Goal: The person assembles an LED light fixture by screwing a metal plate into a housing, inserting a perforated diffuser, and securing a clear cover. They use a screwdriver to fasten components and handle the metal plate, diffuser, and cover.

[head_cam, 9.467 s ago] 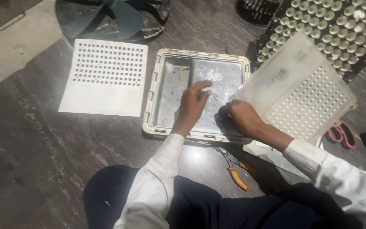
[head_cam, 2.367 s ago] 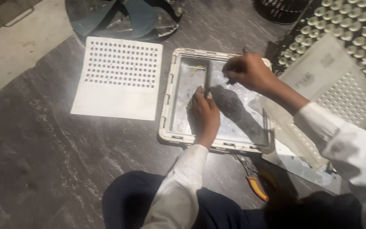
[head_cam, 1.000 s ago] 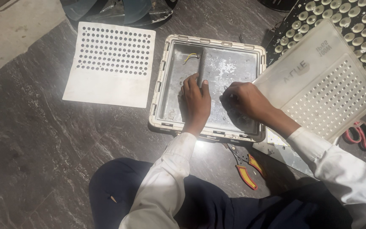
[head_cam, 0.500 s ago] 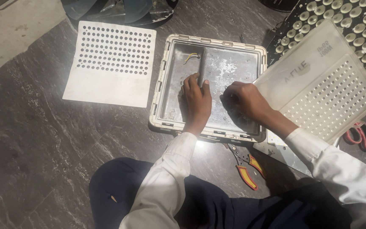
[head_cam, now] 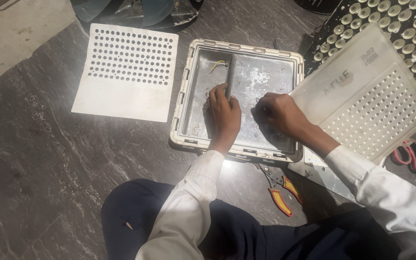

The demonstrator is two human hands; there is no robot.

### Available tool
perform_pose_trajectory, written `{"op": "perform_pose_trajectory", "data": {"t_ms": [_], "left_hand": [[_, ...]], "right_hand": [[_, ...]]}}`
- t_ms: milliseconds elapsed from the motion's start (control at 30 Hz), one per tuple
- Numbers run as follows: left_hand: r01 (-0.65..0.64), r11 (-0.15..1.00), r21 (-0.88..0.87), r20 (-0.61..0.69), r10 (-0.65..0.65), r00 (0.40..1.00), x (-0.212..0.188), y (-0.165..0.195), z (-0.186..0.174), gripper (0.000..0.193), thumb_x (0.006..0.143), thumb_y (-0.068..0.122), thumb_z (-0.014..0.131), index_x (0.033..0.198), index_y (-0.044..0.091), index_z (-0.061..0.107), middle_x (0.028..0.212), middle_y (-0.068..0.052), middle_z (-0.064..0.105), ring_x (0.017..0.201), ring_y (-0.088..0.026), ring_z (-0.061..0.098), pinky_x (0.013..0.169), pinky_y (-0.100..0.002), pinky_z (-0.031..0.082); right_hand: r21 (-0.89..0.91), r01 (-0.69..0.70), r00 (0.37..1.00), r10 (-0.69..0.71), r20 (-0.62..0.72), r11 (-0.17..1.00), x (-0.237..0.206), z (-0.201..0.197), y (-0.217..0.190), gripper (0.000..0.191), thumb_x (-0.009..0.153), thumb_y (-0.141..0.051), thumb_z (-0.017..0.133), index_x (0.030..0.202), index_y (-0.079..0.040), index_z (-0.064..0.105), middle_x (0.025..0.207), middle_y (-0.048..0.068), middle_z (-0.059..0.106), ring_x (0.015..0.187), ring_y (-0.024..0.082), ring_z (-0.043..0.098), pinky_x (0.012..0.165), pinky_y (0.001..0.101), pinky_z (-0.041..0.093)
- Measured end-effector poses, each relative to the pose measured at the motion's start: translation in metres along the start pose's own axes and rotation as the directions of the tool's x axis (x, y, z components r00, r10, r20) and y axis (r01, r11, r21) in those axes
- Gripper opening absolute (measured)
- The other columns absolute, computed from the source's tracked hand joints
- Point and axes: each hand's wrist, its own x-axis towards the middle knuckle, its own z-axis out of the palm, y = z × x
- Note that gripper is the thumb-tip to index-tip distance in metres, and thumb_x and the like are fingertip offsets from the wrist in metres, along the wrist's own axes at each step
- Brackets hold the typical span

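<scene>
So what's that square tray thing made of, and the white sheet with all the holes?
The square tray looks like cast metal: dull grey, scuffed and patchy inside, with a thick, paler ribbed rim. The white sheet looks like thin plastic or painted sheet metal; it is flat, matte and evenly punched, so I cannot tell which.

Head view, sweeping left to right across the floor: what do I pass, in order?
White perforated sheet → grey metal housing tray with the left hand then the right hand inside it → translucent lens cover → red-handled scissors.
</scene>
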Motion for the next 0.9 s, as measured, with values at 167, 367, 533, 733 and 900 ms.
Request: {"op": "perform_pose_trajectory", "data": {"t_ms": [167,367,533,733,900], "left_hand": [[0.002,1.0,0.007,0.01,-0.002,1.0,0.001,0.0,0.0,0.037,0.094,0.018,0.055,0.128,0.005,0.055,0.135,-0.011,0.058,0.124,-0.03,0.058,0.106,-0.05,0.04],[-0.004,1.0,0.002,-0.001,0.004,1.0,0.0,0.0,-0.001,0.036,0.094,0.019,0.055,0.127,0.005,0.056,0.135,-0.011,0.058,0.123,-0.03,0.058,0.106,-0.05,0.04],[0.015,1.0,0.009,-0.007,-0.015,1.0,0.001,0.001,0.001,0.036,0.094,0.019,0.055,0.127,0.005,0.056,0.133,-0.011,0.058,0.122,-0.029,0.058,0.105,-0.051,0.039],[-0.01,1.0,0.017,0.026,0.01,1.0,0.002,-0.002,0.004,0.042,0.093,0.022,0.061,0.131,0.006,0.052,0.136,-0.013,0.055,0.125,-0.031,0.058,0.108,-0.052,0.039],[-0.192,0.981,0.006,0.067,0.191,0.979,0.001,-0.003,0.01,0.083,0.081,0.033,0.078,0.147,0.005,0.035,0.142,-0.019,0.042,0.133,-0.04,0.044,0.109,-0.059,0.031]], "right_hand": [[-0.058,0.075,0.997,-0.074,0.019,0.996,-0.002,-0.002,-0.004,0.011,0.075,0.002,0.073,0.085,-0.004,0.071,0.085,0.012,0.07,0.077,0.031,0.071,0.07,0.0403,0.057],[-0.154,0.143,0.99,-0.14,0.031,0.978,-0.006,-0.003,-0.007,0.01,0.077,-0.001,0.072,0.086,-0.004,0.071,0.085,0.011,0.069,0.079,0.032,0.07,0.072,0.0419,0.056],[-0.137,0.14,0.99,-0.138,0.018,0.981,-0.007,-0.004,-0.009,0.009,0.076,-0.003,0.073,0.084,-0.006,0.072,0.085,0.01,0.069,0.078,0.032,0.07,0.071,0.0416,0.056],[-0.02,0.08,0.997,-0.08,0.01,0.997,-0.005,-0.006,-0.007,0.006,0.079,-0.003,0.074,0.084,-0.005,0.072,0.084,0.012,0.071,0.076,0.031,0.071,0.07,0.0397,0.057],[-0.028,0.11,0.994,-0.111,-0.022,0.993,-0.002,-0.006,-0.001,0.023,0.076,0.002,0.073,0.099,-0.001,0.074,0.091,0.017,0.072,0.08,0.034,0.072,0.073,0.0416,0.057]]}}
